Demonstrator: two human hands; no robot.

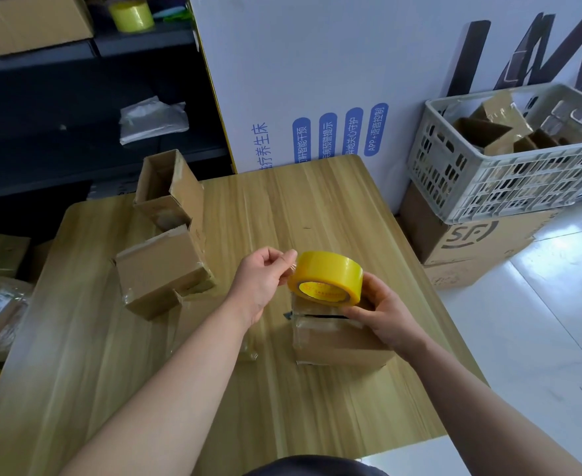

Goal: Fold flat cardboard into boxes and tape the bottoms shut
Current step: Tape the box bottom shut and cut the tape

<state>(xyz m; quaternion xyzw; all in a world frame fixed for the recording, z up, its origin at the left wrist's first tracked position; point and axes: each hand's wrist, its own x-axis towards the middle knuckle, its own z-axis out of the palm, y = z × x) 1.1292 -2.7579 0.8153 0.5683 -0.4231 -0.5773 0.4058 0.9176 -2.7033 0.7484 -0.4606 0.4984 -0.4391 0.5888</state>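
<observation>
Right hand (pixel 385 314) grips tape (pixel 327 273) over a box (pixel 337 341) by the table's (pixel 282 207) right edge; left hand (pixel 262 280) seemingly pinches its end.

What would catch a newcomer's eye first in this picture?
The bright yellow tape roll at the centre, gripped by the right hand while the left hand pinches at its edge. It is held over a box on the wooden table, and the box's flaps show a dark gap. At far right, a grey crate holds more boxes.
</observation>
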